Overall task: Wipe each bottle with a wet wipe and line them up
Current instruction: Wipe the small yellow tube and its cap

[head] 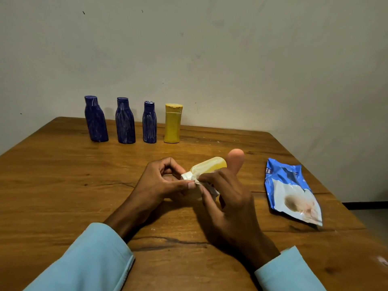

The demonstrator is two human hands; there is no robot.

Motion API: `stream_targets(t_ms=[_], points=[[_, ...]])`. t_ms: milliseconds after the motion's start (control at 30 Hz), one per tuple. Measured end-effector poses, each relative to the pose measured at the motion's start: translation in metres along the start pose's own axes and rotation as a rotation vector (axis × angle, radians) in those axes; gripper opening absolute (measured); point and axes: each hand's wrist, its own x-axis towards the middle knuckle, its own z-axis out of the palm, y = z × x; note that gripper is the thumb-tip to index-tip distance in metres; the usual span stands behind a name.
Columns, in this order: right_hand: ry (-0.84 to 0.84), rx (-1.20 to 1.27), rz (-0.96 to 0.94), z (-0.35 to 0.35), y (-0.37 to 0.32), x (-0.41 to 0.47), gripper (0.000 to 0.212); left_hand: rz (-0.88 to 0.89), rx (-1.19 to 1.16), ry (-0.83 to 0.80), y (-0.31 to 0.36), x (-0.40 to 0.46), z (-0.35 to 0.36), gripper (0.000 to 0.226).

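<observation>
Scene: a head-worn camera looks down at a wooden table [63, 185] that fills the lower two thirds of the frame, with a pale wall above it.
Line of bottles: four stand upright in a row at upper left of centre, near the table's far edge, each apart from its neighbour. From the left they are a blue bottle [96, 119], a second blue bottle [125, 121], a smaller blue bottle [149, 122] and a yellow bottle [173, 123] with a flip cap.
Bottle in hand: a pale yellow bottle [206, 165] is held at the centre of the frame, tilted on its side, its white cap pointing left.
Left hand: the left hand [161, 181] sits just left of centre, fingers curled, thumb and fingertips pinching the cap end.
Right hand: the right hand [228, 198] sits just right of centre, its fingers curled round the bottle and pressing a crumpled white wet wipe [210, 189] against it. A pinkish rounded shape rises behind this hand; I cannot tell what it is.
Wipe packet: a blue and white wipe packet [291, 190] lies flat at the right of the frame, well apart from the hands.
Step in hand: this looks like the fifth bottle being wiped, around the neck and cap.
Next move: probably finishing the wipe along the body, then standing the bottle upright just right of the yellow one, keeping the same spacing and not knocking the row.
</observation>
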Motion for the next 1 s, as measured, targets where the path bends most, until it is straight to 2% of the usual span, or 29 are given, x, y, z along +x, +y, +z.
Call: stream_targets(t_ms=[133,300,367,500,700,767,900,1000], points=[[0.036,-0.084,0.050,-0.001,0.003,0.001,0.016,-0.033,-0.007,-0.024,0.002,-0.001,0.000,0.056],[0.278,-0.199,0.241,-0.013,0.014,0.008,0.019,-0.016,0.064,-0.002,0.005,-0.001,0.001,0.055],[0.258,-0.165,0.223,-0.013,0.011,0.008,0.021,-0.025,0.059,-0.004,0.005,-0.001,0.001,0.056],[0.086,-0.001,0.102,-0.006,-0.005,0.004,0.017,-0.032,0.043,-0.010,0.007,-0.003,0.003,0.055],[0.049,-0.017,0.099,-0.005,-0.003,0.004,0.015,-0.027,0.076,-0.022,0.009,-0.003,0.004,0.056],[0.110,-0.106,0.148,-0.004,0.005,0.005,0.016,-0.009,0.108,-0.013,0.008,-0.003,0.004,0.057],[0.362,-0.202,0.328,-0.014,0.020,0.009,0.018,0.006,0.125,0.003,0.008,-0.003,0.004,0.060],[0.285,-0.196,0.282,-0.011,0.015,0.007,0.019,0.000,0.128,-0.002,0.008,-0.004,0.005,0.058]])
